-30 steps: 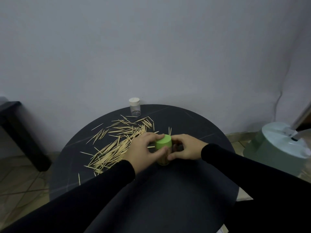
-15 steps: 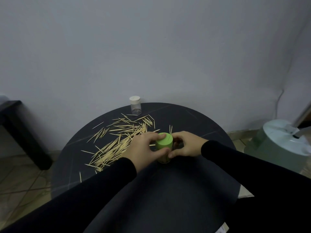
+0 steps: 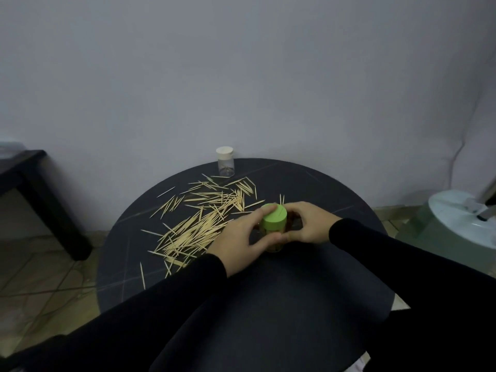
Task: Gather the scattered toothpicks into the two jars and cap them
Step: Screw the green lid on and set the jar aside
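- Left hand (image 3: 239, 241) first: thumb and forefinger curl around the green cap (image 3: 273, 217), the forefinger tip lying over the cap's far rim and the thumb reaching under it along the near side.
- Right hand (image 3: 308, 224) comes in from the other side, fingers curled toward the jar (image 3: 273, 244) below that cap; forefinger up by the cap's right edge, thumb low against the jar body, so both hands are grasping the one capped jar.
- That jar stands upright just right of the frame's centre, on the round black table (image 3: 268, 304); its amber body is mostly hidden behind the fingers.
- Black sleeves run from both wrists down to the lower corners of the frame.
- Left of the hands, loose toothpicks (image 3: 198, 224) lie fanned across the tabletop, the thickest heap just beside the left hand, a few strays near the table's left edge.
- Up at the table's far rim, above the heap, a small clear jar with a white cap (image 3: 225, 161) stands upright, well apart from the hands.
- At the right edge of the frame, a pale green round appliance (image 3: 453, 226) sits on the floor.
- At the left edge, a dark bench (image 3: 35, 189) stands by the grey wall.
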A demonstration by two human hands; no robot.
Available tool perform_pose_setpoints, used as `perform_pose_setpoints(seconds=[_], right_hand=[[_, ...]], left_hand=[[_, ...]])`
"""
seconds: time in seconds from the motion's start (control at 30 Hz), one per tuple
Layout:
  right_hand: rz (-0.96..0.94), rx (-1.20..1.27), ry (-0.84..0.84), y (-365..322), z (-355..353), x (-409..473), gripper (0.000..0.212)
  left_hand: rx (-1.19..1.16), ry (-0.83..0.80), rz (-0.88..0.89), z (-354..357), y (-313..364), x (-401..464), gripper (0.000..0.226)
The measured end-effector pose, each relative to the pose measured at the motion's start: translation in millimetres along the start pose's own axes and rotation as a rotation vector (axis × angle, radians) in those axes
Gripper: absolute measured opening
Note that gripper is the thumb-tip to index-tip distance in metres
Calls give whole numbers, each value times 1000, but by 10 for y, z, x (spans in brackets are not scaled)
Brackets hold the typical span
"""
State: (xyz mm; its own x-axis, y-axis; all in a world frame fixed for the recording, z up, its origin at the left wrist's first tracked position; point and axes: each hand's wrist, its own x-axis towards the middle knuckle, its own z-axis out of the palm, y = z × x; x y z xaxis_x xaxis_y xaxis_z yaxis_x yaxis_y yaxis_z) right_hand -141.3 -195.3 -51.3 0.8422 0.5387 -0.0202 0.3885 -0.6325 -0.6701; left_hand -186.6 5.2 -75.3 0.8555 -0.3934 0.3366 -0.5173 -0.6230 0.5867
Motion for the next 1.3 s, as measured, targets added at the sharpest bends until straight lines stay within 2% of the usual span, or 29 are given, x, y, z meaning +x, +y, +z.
perform_pose_setpoints(seconds=[0.1,0.23,0.33,0.43,0.6,0.8,1.0,1.1,1.17,1.2,1.3], right_hand=[[-11,31,53,-22,-51,95,45],[2,-19,217,-79,-221,425,48],[50,-15,378,-83,-346,815,48],[126,11,443,-35,-415,1229,53],[212,36,424,157,-396,1817,57],[296,57,421,411,-312,2263,52],[344,43,452,536,-223,2316,44],[342,69,467,503,-249,2254,70],[268,24,561,417,-282,2141,89],[197,3,622,350,-298,2063,88],[1,56,723,80,-349,1802,67]], left_hand=[[-89,3,-43,-167,-10,100,65],[-99,259,-150,-352,-171,425,44],[-17,368,-266,-430,-428,782,27],[19,393,-356,-452,-694,1119,37],[-62,429,-445,-414,-1098,1616,55],[-31,438,-427,-256,-1522,1942,52],[-8,469,-350,-145,-1664,1931,50],[-18,451,-347,-207,-1608,1939,49],[-41,451,-305,-302,-1505,1924,49],[-29,440,-268,-353,-1427,1904,50],[76,318,-165,-463,-1133,1762,48]])
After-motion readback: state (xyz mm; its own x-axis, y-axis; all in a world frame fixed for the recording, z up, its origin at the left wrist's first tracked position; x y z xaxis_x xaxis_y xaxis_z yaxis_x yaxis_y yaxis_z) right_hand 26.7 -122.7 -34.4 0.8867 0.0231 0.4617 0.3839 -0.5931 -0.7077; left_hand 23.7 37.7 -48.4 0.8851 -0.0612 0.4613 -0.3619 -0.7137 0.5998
